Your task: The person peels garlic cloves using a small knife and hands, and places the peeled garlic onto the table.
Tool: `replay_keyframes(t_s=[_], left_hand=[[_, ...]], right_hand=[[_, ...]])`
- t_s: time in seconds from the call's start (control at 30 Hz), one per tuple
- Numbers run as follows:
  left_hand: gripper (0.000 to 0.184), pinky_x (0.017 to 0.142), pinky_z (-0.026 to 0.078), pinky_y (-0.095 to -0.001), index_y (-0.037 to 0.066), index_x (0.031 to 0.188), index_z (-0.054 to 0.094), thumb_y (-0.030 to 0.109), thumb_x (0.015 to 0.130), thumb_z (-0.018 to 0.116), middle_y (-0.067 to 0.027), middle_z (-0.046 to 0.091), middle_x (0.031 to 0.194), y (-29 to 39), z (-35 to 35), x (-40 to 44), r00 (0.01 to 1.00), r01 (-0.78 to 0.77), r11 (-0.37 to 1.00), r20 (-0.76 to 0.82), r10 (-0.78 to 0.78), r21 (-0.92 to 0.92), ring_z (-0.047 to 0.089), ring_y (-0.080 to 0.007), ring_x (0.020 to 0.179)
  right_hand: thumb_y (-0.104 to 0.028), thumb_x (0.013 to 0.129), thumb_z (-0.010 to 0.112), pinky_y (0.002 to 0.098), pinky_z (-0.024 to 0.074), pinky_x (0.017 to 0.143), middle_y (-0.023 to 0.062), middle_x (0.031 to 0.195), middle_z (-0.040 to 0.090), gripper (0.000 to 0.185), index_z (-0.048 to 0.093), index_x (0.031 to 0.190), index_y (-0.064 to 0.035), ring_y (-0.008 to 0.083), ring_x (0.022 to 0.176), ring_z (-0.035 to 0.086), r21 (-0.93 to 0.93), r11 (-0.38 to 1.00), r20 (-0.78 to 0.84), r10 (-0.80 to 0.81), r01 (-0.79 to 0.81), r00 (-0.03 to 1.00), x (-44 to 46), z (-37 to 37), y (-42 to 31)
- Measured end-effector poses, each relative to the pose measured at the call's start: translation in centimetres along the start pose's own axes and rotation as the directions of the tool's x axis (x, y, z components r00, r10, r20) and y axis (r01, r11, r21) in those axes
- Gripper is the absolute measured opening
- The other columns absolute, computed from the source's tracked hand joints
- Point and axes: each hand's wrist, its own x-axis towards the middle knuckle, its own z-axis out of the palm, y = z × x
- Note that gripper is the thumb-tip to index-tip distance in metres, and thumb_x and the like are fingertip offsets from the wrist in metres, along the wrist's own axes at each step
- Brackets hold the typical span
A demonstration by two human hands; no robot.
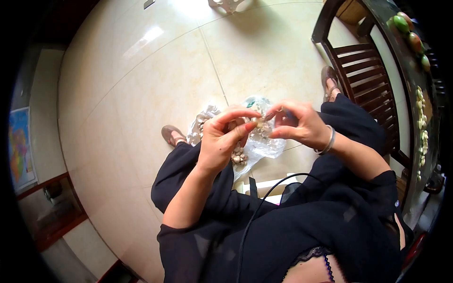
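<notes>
In front of my body, my left hand [225, 134] pinches a small pale piece [257, 123] between thumb and forefinger; it looks like a garlic clove. My right hand [302, 125] comes up to it from the other side. Its forefinger tip is at the piece, while the thumb stands apart below. Under both hands lies a crumpled clear plastic bag [266, 148] with pale bits in it. Partly hidden behind my left hand are several small whitish-brown cloves [239, 157] on white plastic [196, 129].
On the dark table [401, 56] at the right lie green and reddish fruits [411, 40] and a line of pale peeled cloves [421, 113]. A slatted wooden chair [365, 70] stands beside it. A black cable [264, 198] crosses my lap. Below is a tiled floor [141, 94].
</notes>
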Motion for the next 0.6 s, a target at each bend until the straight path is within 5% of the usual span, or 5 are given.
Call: replay_keyframes(t_s=[0.07, 0.17, 0.4, 0.53, 0.6], left_hand=[[0.018, 0.047, 0.033, -0.0170, 0.000, 0.091, 0.061, -0.007, 0.077, 0.053, -0.0017, 0.052, 0.078, 0.4, 0.5, 0.0, 0.998, 0.026, 0.990, -0.055, -0.019, 0.138, 0.043, -0.0032, 0.052], [0.017, 0.049, 0.035, -0.0171, 0.000, 0.090, 0.061, -0.006, 0.075, 0.054, -0.0043, 0.051, 0.088, -0.2, 0.6, -0.3, 0.993, 0.040, 0.977, -0.119, -0.016, 0.207, 0.044, -0.0043, 0.055], [0.014, 0.044, 0.034, -0.0159, 0.000, 0.093, 0.056, 0.006, 0.081, 0.057, -0.0027, 0.051, 0.082, -2.4, 0.8, 0.0, 0.995, 0.031, 0.998, -0.089, -0.036, -0.049, 0.043, -0.0050, 0.053], [0.022, 0.042, 0.033, -0.0152, 0.000, 0.099, 0.052, 0.013, 0.082, 0.058, -0.0025, 0.053, 0.076, -2.4, 1.6, 0.2, 0.992, 0.032, 0.989, -0.113, -0.048, -0.145, 0.043, -0.0048, 0.050], [0.021, 0.041, 0.032, -0.0150, 0.001, 0.096, 0.052, 0.016, 0.083, 0.058, -0.0024, 0.054, 0.072, -2.3, 1.7, 0.2, 0.987, 0.051, 0.990, -0.146, -0.070, -0.130, 0.043, -0.0045, 0.049]], right_hand=[[-0.012, 0.077, 0.064, 0.0198, 0.0438, 0.057, 0.0043, 0.077, 0.059, 0.024, 0.055, 0.096, -0.0006, 0.0065, 0.064, 0.054, 0.138, 0.985, 0.061, 0.098, -0.106, 0.993, 0.0, 0.2, 0.2], [-0.021, 0.081, 0.058, 0.0251, 0.0443, 0.051, 0.0074, 0.059, 0.059, 0.020, 0.059, 0.079, -0.0014, 0.0118, 0.053, 0.058, 0.145, 0.989, -0.038, 0.012, -0.006, 0.999, 0.4, 1.2, 1.3], [-0.019, 0.082, 0.053, 0.0304, 0.0412, 0.051, 0.0127, 0.056, 0.054, 0.019, 0.054, 0.082, 0.0002, 0.0232, 0.050, 0.052, 0.247, 0.969, -0.170, 0.016, 0.027, 0.985, 0.4, 1.9, 1.9], [-0.018, 0.083, 0.051, 0.0338, 0.0409, 0.051, 0.0193, 0.061, 0.053, 0.018, 0.052, 0.083, 0.0002, 0.0332, 0.056, 0.053, -0.074, 0.984, -0.231, -0.177, 0.164, 0.957, 0.3, 1.8, 1.7], [-0.019, 0.082, 0.053, 0.0364, 0.0406, 0.051, 0.0211, 0.063, 0.052, 0.019, 0.050, 0.082, 0.0002, 0.0366, 0.060, 0.052, -0.044, 0.981, -0.217, -0.192, 0.187, 0.957, 0.2, 2.0, 1.7]])
